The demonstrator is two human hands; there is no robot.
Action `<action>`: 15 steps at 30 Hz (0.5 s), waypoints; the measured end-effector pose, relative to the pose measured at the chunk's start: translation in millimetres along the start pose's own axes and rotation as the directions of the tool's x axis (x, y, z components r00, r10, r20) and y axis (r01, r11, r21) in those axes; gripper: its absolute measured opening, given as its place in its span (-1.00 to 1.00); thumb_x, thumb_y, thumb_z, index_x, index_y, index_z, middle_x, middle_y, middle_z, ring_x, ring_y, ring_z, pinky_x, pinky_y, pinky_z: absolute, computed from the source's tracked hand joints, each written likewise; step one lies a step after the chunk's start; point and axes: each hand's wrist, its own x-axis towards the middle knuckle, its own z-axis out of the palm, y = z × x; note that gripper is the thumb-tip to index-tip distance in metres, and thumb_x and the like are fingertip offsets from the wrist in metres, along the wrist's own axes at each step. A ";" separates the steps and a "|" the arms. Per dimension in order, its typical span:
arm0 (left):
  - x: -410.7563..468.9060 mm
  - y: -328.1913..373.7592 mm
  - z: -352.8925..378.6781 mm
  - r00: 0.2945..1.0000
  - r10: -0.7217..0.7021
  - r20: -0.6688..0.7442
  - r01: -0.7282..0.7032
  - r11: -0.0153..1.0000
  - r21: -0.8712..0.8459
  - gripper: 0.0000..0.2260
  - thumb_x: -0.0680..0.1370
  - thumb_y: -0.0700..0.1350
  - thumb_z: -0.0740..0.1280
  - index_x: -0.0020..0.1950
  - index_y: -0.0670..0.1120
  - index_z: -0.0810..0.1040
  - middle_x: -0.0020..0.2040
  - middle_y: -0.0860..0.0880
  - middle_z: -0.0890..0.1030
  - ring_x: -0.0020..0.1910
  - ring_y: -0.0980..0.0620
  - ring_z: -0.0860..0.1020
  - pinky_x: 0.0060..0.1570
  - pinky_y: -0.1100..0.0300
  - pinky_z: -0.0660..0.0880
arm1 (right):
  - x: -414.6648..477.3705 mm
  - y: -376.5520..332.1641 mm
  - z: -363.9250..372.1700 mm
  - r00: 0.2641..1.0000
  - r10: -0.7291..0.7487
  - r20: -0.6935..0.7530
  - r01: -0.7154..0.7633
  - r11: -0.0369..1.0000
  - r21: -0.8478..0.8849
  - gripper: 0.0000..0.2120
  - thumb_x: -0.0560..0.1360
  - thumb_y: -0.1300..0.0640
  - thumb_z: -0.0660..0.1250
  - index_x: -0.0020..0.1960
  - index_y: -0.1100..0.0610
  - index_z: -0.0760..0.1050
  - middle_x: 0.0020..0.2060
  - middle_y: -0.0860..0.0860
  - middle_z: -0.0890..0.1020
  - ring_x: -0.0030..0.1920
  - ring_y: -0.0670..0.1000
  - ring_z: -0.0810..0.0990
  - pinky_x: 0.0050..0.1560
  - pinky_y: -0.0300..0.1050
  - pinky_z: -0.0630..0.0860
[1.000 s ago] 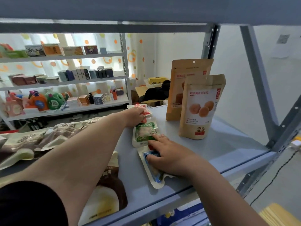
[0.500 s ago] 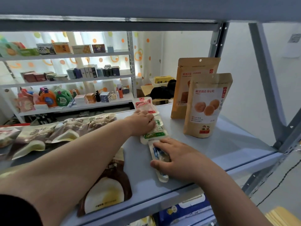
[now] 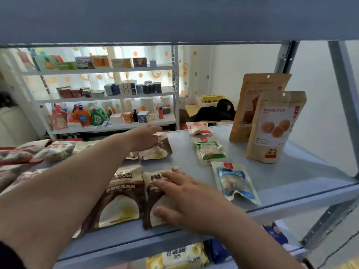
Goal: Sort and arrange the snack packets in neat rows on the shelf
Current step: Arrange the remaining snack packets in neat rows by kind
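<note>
Right hand [image 3: 186,202] lies flat, grip wide, on the front brown packet [image 3: 155,202] at 6 o'clock on the shelf [image 3: 291,171]. Left hand [image 3: 145,139] looks to have its grip closed on the rear brown packet [image 3: 157,151] at 12. Risk: shove it toward 3 and the blue packet [image 3: 235,182] goes crooked. Labels are Chinese, too blurry to read.

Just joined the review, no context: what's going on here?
A person is arranging snack packets on a grey shelf. The right hand lies flat, fingers spread, on the front packet, a brown one at the shelf edge beside a matching packet. The left hand reaches further back and grips the back packet, also brown. To the right, a red packet, a green packet and a blue packet lie in a line, beside two upright pouches.
</note>
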 end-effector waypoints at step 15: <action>10.4 15.9 34.8 0.991 0.014 0.132 -0.034 0.988 0.150 -0.43 0.62 0.20 0.09 0.60 0.05 0.10 0.59 -0.03 0.14 0.50 -0.15 0.24 0.43 -0.08 0.26 | 3.0 3.7 20.6 0.990 0.137 -0.024 -0.137 0.990 -0.011 -0.44 0.61 -0.13 0.14 0.58 -0.14 0.11 0.61 -0.12 -0.01 0.58 -0.07 -0.13 0.51 -0.12 -0.05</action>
